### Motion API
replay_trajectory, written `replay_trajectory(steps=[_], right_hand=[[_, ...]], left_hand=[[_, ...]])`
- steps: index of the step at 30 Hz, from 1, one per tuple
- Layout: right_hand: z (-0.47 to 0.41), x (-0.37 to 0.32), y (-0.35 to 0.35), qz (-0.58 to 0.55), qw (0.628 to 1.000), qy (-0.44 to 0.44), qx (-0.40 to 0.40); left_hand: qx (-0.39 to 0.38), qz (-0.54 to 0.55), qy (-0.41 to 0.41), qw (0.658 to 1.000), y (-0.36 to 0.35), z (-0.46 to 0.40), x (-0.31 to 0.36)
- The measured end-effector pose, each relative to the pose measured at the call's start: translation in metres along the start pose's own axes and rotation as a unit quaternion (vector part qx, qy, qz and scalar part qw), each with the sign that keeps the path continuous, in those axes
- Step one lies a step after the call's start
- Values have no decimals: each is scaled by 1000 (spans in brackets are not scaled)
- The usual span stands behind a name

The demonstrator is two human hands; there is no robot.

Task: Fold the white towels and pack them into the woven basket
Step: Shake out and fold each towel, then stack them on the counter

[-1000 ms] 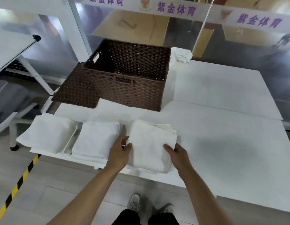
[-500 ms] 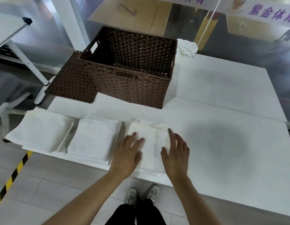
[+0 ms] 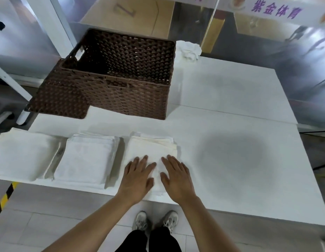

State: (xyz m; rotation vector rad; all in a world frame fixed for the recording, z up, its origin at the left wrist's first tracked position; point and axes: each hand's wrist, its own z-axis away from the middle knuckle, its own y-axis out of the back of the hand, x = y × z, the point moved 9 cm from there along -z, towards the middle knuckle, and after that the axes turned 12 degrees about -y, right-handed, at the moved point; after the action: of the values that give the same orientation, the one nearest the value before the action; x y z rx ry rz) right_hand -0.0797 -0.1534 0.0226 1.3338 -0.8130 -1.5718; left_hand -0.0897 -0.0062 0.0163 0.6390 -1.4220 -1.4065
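Both hands are lying flat on the rightmost folded towel (image 3: 152,151) at the near edge of the table (image 3: 249,160) — the left hand (image 3: 138,177) on its near-left part, the right hand (image 3: 176,179) just beside it on the near-right part, fingers straight and slightly spread, gripping nothing. The forearms are reaching in from the near side, almost parallel, palms down and wrists low, which reads as pressing or smoothing the fold. Two more folded towels are sitting to the left along the same edge, the middle towel (image 3: 87,157) just beside the pressed one and the leftmost towel (image 3: 25,151) partly overhanging the table's left end. The woven basket (image 3: 121,99) is standing open at the far left, well apart from the hands, with what looks like its lid (image 3: 58,100) leaning against its left side; nothing is showing inside it. A crumpled towel (image 3: 189,50) is lying at the far edge, to the right of the basket and not yet folded. The main risk from here is the stack shearing — the far layers of the pressed towel are already sitting a little uneven, so a one-sided lift could be opening the fold on the way to the basket. The near edge is close too, and a pull toward the body could be dragging the towel off the table.
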Motion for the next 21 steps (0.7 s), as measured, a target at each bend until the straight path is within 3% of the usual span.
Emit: replay_trajectory(steps=[10,21], right_hand=[[-6,26,62,-73,996,7,46],[-32,141,172,-121,986,7,113]], left_hand=[[80,-2,12,997,59,-27,52],[216,16,-1,976,113,-104,163]])
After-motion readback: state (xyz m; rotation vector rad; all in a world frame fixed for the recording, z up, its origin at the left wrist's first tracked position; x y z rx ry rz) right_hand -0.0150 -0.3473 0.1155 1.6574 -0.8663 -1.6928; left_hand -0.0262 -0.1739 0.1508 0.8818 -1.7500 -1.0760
